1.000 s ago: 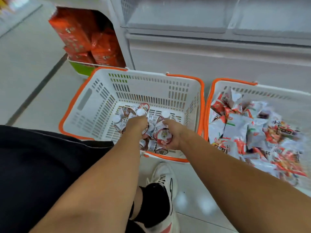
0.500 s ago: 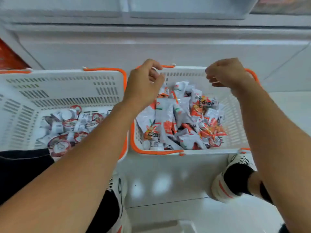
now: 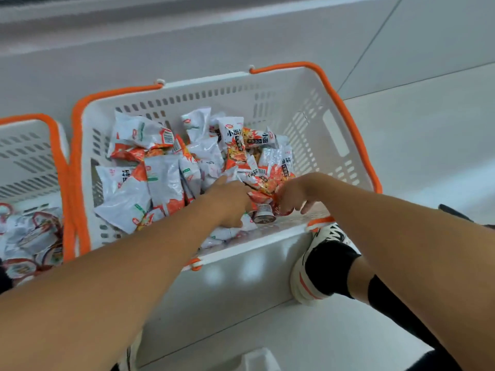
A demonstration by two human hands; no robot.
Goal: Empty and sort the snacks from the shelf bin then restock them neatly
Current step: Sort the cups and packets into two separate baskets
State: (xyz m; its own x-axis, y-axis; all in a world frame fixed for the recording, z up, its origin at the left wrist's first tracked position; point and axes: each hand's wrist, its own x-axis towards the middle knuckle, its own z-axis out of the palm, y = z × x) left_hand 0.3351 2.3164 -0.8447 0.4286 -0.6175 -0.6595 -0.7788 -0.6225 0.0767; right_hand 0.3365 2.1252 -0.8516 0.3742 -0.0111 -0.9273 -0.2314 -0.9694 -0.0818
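Now, hands: both reach into the right basket [image 3: 316, 108], close together among the packets.
Left hand [image 3: 227, 202]: fingers pushed down into the snack packets [image 3: 160, 178]; what they hold, I cannot tell.
Right hand [image 3: 292, 196]: fingers curled, pinching an orange packet [image 3: 263, 195].
Small cup [image 3: 263, 211]: lies just below both hands.
Left basket [image 3: 29, 156]: holds round cups [image 3: 29, 242], touching the right basket.
Floor [image 3: 428, 156]: carries both baskets.

Head camera looks steeply down, close over the basket [image 3: 308, 108].
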